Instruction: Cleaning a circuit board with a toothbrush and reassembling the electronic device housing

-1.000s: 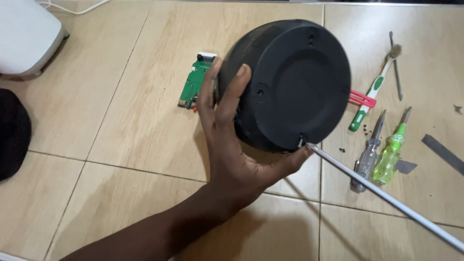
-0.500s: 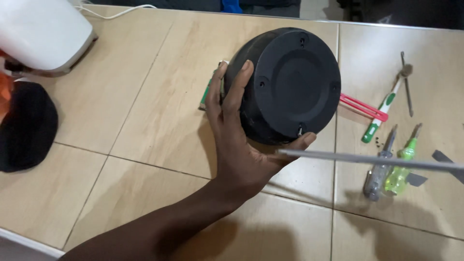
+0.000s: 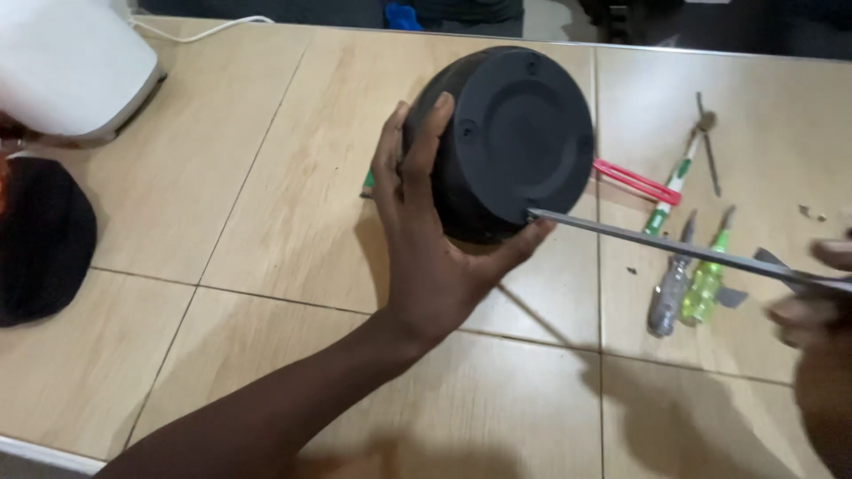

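Screwdriver tip (image 3: 534,214) swings back onto the black round casing's (image 3: 510,137) rim screw, left hand (image 3: 435,253) fingers wrapped around it, right hand (image 3: 812,302) fingers pinching the shaft.

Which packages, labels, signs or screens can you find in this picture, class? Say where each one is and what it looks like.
None can be made out: no package, label, sign or screen.
Only the moulded underside of the round black device, plain, held tilted off the table by the left hand.
The right hand holds a long metal shaft against its rim.
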